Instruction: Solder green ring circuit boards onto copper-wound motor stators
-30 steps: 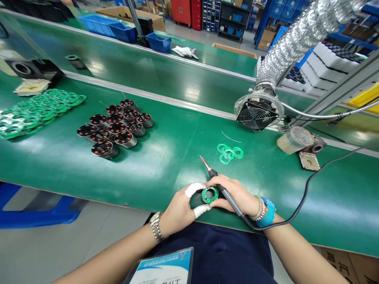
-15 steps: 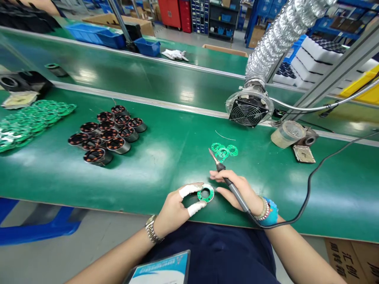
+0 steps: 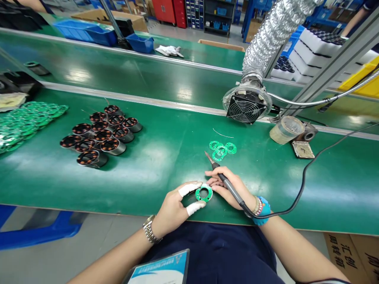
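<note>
My left hand (image 3: pixel 177 203), with white wraps on thumb and forefinger, grips a motor stator topped by a green ring-shaped circuit board (image 3: pixel 204 193). Most of the stator's body is hidden beneath the board. In my right hand (image 3: pixel 233 187) lies a soldering iron (image 3: pixel 227 183), its tip pointing up and left, away from the board. The fingertips of that hand are at the board's right edge. Beyond the iron's tip, several loose green ring boards (image 3: pixel 221 150) lie on the green bench.
Several wound stators (image 3: pixel 102 136) stand to the left, beside a spread of green boards (image 3: pixel 26 122). A fan with a foil duct (image 3: pixel 246 108) hangs at the bench's back. On the right are a plastic cup (image 3: pixel 286 130), a soldering sponge (image 3: pixel 302 150) and the iron's cable (image 3: pixel 304 177).
My right hand has come left with the soldering iron, its fingers now reaching the board's edge. My left hand keeps its hold. The camera view has shifted slightly.
</note>
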The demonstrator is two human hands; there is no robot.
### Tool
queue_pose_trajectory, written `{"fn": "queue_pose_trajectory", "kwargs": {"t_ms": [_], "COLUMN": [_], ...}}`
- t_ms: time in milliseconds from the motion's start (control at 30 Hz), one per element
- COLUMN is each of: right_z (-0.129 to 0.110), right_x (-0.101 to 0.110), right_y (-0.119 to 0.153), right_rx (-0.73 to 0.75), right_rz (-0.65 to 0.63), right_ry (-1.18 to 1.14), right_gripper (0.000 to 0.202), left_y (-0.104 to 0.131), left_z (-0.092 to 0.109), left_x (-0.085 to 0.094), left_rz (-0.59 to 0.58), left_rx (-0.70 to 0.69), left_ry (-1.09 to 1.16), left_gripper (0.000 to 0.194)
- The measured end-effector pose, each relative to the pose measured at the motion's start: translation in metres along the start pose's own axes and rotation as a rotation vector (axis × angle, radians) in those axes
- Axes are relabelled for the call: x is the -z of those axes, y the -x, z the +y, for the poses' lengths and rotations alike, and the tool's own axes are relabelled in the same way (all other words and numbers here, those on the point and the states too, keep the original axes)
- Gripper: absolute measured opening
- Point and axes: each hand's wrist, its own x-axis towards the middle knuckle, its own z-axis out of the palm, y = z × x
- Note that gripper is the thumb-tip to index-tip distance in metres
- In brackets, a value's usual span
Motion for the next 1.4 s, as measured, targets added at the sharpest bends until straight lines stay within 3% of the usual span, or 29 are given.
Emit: {"fn": "queue_pose_trajectory", "kwargs": {"t_ms": [200, 400, 500, 567, 667, 833, 900, 1033, 1100, 1233, 1400], "right_z": [0.013, 0.001, -0.006, -0.005, 0.000, 0.003, 0.002, 0.000, -0.001, -0.005, -0.008], "right_x": [-0.004, -0.006, -0.009, -0.011, -0.013, -0.012, -0.011, -0.012, -0.012, -0.016, -0.026], "right_y": [0.000, 0.011, 0.019, 0.022, 0.022, 0.021, 0.021, 0.023, 0.022, 0.019, 0.013], "right_rx": [0.013, 0.175, 0.223, 0.237, 0.246, 0.247, 0.249, 0.244, 0.276, 0.375, 0.370], "right_rz": [0.014, 0.108, 0.060, 0.009, -0.013, 0.002, 0.005, 0.005, 0.016, 0.034, 0.099], "right_ry": [-0.032, 0.299, 0.454, 0.510, 0.526, 0.545, 0.551, 0.558, 0.555, 0.537, 0.536], "right_gripper": [0.026, 0.029, 0.032, 0.033, 0.033, 0.033, 0.033, 0.034, 0.035, 0.033, 0.022], "left_y": [0.000, 0.003, 0.005, 0.005, 0.000, -0.014, -0.020, -0.028, -0.029, -0.029, -0.025], "left_z": [-0.001, 0.008, 0.013, 0.012, 0.003, -0.009, -0.006, 0.008, 0.012, 0.012, 0.010], "left_x": [0.001, -0.008, -0.010, -0.004, 0.018, 0.040, 0.037, 0.026, 0.023, 0.021, 0.022], "left_rz": [0.003, 0.057, 0.090, 0.029, -0.174, -0.287, -0.281, -0.324, -0.348, -0.329, -0.311], "left_rx": [0.007, -0.016, -0.033, -0.047, -0.061, -0.088, 0.008, 0.437, 0.544, 0.560, 0.513], "left_ry": [0.004, -0.023, -0.061, -0.057, 0.003, 0.144, 0.254, 0.603, 0.698, 0.767, 0.803], "left_gripper": [0.040, 0.036, 0.035, 0.042, 0.047, 0.017, 0.011, 0.016, 0.019, 0.023, 0.023]}}
